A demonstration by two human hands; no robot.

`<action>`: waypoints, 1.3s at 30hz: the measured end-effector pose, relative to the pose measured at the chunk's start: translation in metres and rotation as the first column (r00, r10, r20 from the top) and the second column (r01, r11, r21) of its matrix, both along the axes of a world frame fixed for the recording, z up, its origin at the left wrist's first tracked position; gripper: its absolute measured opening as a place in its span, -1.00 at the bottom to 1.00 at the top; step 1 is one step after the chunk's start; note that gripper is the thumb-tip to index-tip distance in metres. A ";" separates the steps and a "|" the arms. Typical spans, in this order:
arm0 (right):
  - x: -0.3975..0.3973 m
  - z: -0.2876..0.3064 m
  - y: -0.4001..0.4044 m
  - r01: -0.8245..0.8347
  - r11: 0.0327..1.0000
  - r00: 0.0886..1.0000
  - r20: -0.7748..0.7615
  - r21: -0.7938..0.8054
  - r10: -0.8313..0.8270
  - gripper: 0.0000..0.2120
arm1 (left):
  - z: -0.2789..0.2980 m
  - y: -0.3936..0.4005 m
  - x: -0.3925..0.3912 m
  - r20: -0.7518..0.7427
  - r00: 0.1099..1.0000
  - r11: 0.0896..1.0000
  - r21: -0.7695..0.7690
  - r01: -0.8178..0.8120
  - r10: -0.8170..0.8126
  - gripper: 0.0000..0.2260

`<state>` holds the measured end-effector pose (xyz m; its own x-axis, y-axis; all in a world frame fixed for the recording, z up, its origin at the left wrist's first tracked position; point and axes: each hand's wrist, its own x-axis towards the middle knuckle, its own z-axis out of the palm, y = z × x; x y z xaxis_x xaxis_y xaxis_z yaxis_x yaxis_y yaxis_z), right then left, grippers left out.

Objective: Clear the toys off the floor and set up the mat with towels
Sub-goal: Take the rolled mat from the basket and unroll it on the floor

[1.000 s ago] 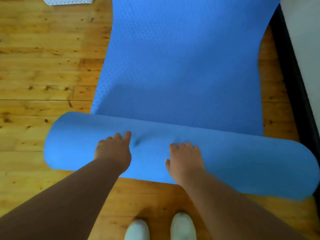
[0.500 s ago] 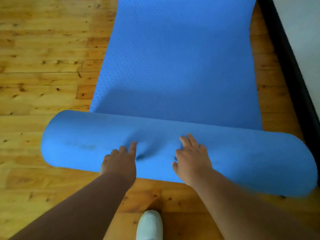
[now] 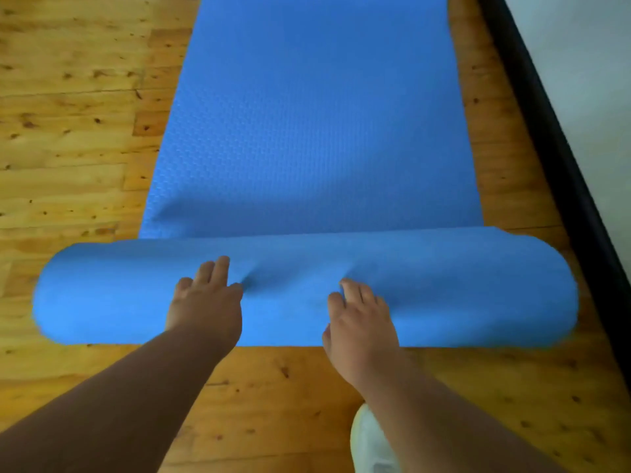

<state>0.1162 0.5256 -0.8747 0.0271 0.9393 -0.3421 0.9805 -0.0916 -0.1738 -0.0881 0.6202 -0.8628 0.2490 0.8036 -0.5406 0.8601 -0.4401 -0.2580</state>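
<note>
A blue mat (image 3: 317, 124) lies partly unrolled on the wooden floor, its flat part stretching away from me. The rolled part (image 3: 461, 288) lies crosswise close in front of me. My left hand (image 3: 205, 298) rests palm down on the roll left of its middle, fingers spread. My right hand (image 3: 362, 319) presses flat on the roll just right of the middle. Neither hand grips anything. No toys or towels are in view.
A black baseboard (image 3: 553, 158) and a pale wall (image 3: 587, 63) run along the right side, close to the mat's edge. Wooden floor (image 3: 75, 131) spreads to the left. One white shoe (image 3: 370, 442) shows at the bottom between my arms.
The roll has come toward me and squared up across the view, with more mat lying flat. Both hands shifted on the roll. The white basket at top left is out of view.
</note>
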 end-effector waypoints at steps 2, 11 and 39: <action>-0.002 -0.006 -0.026 0.052 0.995 0.998 -0.028 -0.086 -0.055 -0.53 | -0.003 -0.024 -0.006 0.018 1.000 0.993 -0.122 -0.009 0.011 -0.60; -0.012 -0.002 -0.104 -0.071 0.992 0.984 0.156 -0.101 0.086 -0.54 | -0.004 -0.135 -0.043 0.236 0.968 0.979 0.201 0.042 -0.090 -0.36; 0.017 0.022 -0.243 0.007 0.939 0.996 0.085 -0.345 0.023 -0.80 | 0.009 -0.245 -0.047 0.113 0.979 0.982 -0.099 -0.160 0.170 -0.86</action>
